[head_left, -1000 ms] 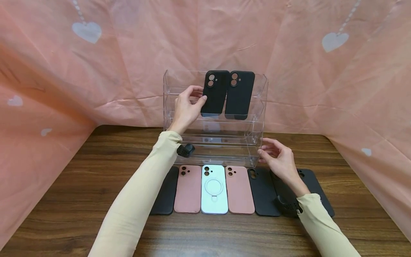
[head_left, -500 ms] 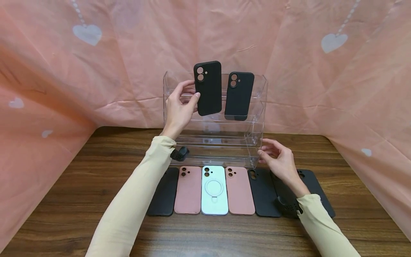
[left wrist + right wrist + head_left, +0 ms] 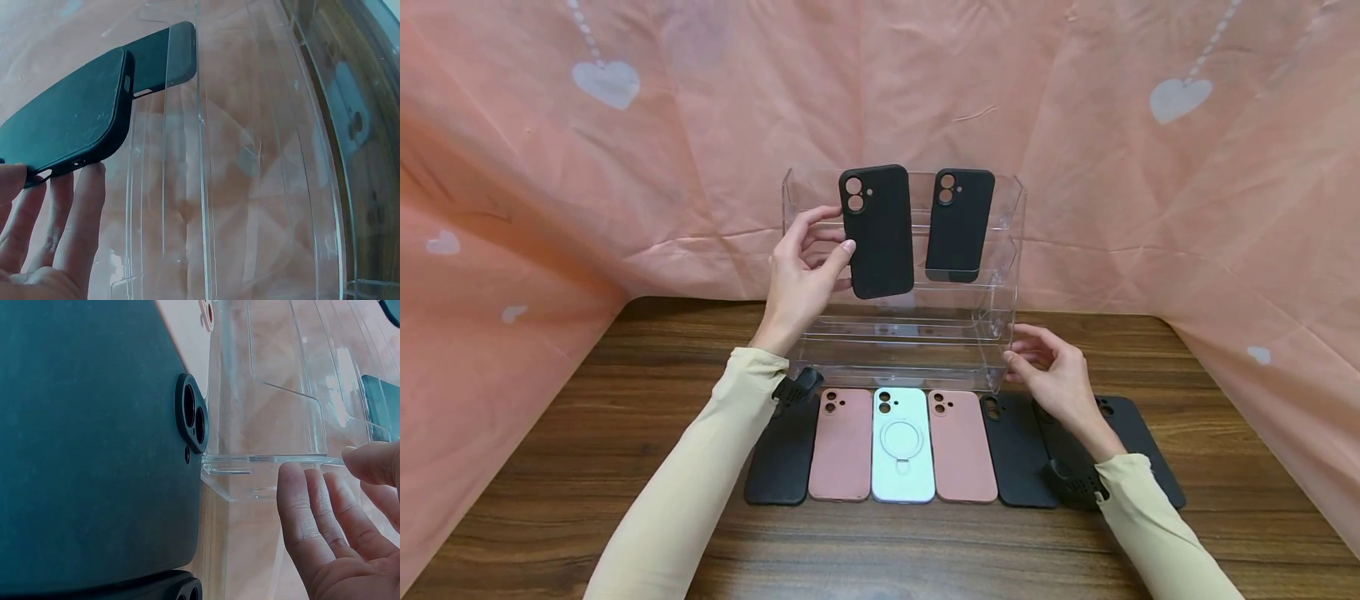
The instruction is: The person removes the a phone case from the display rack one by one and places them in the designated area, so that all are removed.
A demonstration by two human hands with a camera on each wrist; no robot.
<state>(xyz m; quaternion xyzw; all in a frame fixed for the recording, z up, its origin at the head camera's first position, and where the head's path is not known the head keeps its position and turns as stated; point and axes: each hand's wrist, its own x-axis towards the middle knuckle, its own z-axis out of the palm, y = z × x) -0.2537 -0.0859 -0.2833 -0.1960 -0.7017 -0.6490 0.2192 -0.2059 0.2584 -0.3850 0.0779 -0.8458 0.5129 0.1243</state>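
My left hand [image 3: 801,271] holds a black phone case [image 3: 880,233] by its left edge, thumb in front and fingers behind. The case is nearly upright in front of a clear acrylic display stand [image 3: 910,354], apart from the other black phone case [image 3: 961,221] on its top tier. In the left wrist view the held case [image 3: 69,109] overlaps that second case [image 3: 181,53]. My right hand [image 3: 1052,375] holds the stand's lower right side. In the right wrist view, the fingertips of this hand [image 3: 337,531] touch the clear side panel [image 3: 281,425], the thumb near its edge.
Before the stand lies a row of phone cases on the wooden table [image 3: 880,554]: a black case [image 3: 782,458], two pink cases [image 3: 841,450] around a white case with a ring [image 3: 902,458], then several black cases [image 3: 1018,458] under the right forearm. Pink cloth [image 3: 700,150] hangs behind.
My left hand has lifted the left black case off the top tier and brought it left, then down and toward me. The right hand and the other cases have stayed put.
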